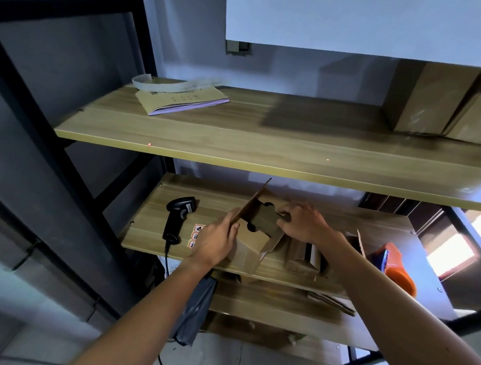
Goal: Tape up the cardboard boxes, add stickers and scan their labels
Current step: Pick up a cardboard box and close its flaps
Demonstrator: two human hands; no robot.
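head camera shows the small cardboard box (pixel 251 245) on the middle shelf (pixel 155 206), left hand (pixel 217 242) gripping its side, right hand (pixel 303 223) pinching the flap (pixel 262 216). i'd fold that flap flat and square before reaching for the tape dispenser (pixel 395 267).

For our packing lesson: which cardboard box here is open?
The small box on the middle shelf, held by the left hand and right hand, its flap raised. The large boxes on the top shelf look closed.
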